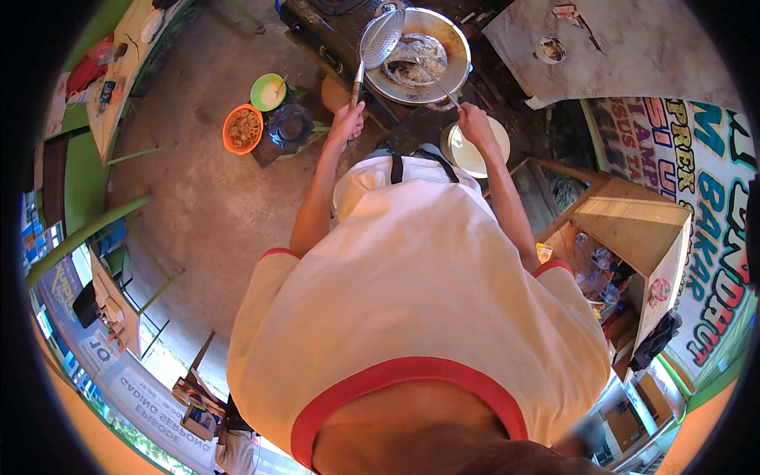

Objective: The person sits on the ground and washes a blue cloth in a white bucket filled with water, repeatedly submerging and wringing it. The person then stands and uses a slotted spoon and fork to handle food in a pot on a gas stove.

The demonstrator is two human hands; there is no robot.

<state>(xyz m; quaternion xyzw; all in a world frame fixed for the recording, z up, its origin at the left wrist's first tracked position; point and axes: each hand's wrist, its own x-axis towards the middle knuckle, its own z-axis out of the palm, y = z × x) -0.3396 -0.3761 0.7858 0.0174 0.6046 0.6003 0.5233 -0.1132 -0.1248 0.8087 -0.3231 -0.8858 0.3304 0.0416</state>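
My left hand [346, 126] grips the handle of a perforated metal skimmer [385, 40], whose round head is over the left side of a wide metal wok [462, 54]. Inside the wok, a pool of bubbling oil [415, 50] fills the middle; what lies in it is hard to make out. My right hand [477, 123] is closed around a thin metal utensil [437, 81] that slants down into the oil. Its tip is hard to see. The wok sits at the right of a dark gas stove [314, 35].
Left of me, an orange bowl of browned food [243, 129] and a green bowl of pale mixture [272, 93] stand by a dark low stool [289, 126]. A pale bucket [466, 155] is below my right forearm. A marbled tabletop [629, 53] and wooden cabinet [629, 228] are at right.
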